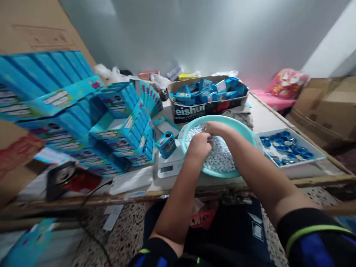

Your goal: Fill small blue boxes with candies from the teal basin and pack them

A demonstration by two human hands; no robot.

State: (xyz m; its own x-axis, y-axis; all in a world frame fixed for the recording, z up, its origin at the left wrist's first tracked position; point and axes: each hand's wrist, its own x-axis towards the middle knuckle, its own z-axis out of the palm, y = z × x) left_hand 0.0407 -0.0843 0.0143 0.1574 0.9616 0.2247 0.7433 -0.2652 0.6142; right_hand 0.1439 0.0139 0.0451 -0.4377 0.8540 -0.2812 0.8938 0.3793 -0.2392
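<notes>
Both hands are in a round turquoise basin [247, 130] holding a heap of small white pieces [219, 157]. My left hand [199, 145] curls over the left part of the heap, its fingers bent and pressed together; anything inside them is hidden. Just behind it, my right hand [213, 128] reaches down at the back of the heap, with its fingertips hidden. A small blue box [166, 144] with a round hole stands left of the basin, by a white scale [170, 168] whose display faces me.
Stacked blue cartons [133, 128] fill the left side. Behind the basin is a cardboard box [189, 111] of small blue boxes. A white tray [303, 163] of blue round lids lies at right. A red and black device [75, 180] sits near the front left edge.
</notes>
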